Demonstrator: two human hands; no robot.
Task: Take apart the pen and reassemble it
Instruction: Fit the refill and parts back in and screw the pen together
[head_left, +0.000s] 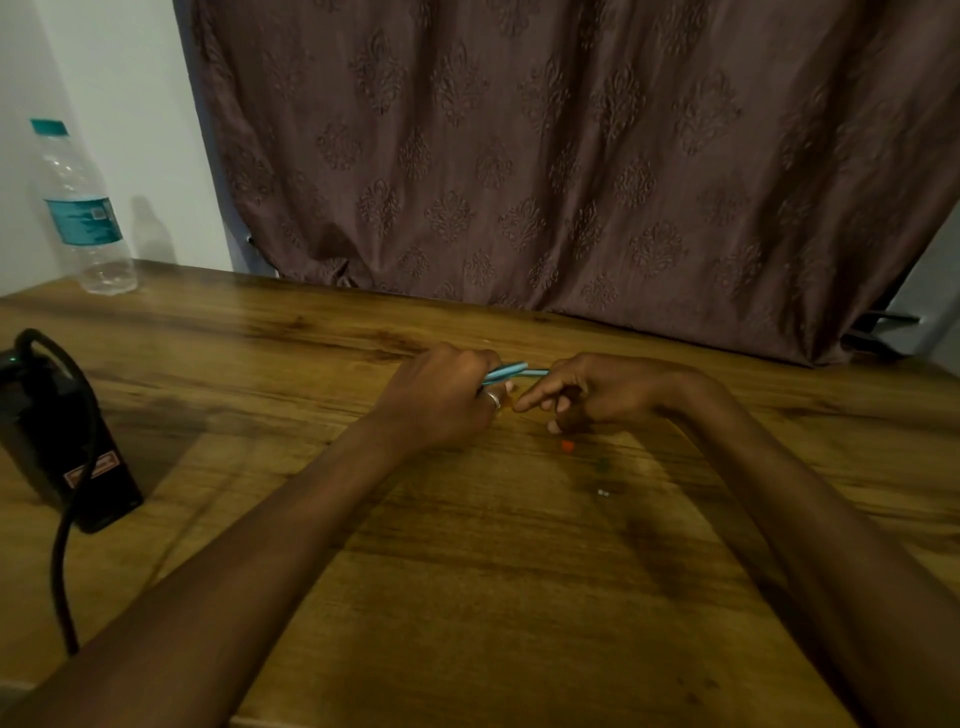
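The table (467, 597) looks like wood or a wood-look laminate, with brown grain lines, smooth, and with a soft shine near its far edge. Behind the far edge hangs a curtain (571, 156) of brown cloth, matt, with a raised ornament pattern in it. The bottle (101, 262) at the far left corner is clear plastic, glossy, with a teal cap (49, 126) and a shiny printed label (83, 221). At the left edge the black box (57, 441) looks like matt plastic, and its cable (62, 545) has a smooth rubbery cover. The pen (511, 371) is light blue plastic, slightly glossy. The ring (493, 400) on the left hand (441, 400) shines like metal. The wall (130, 104) looks painted, plain and matt.
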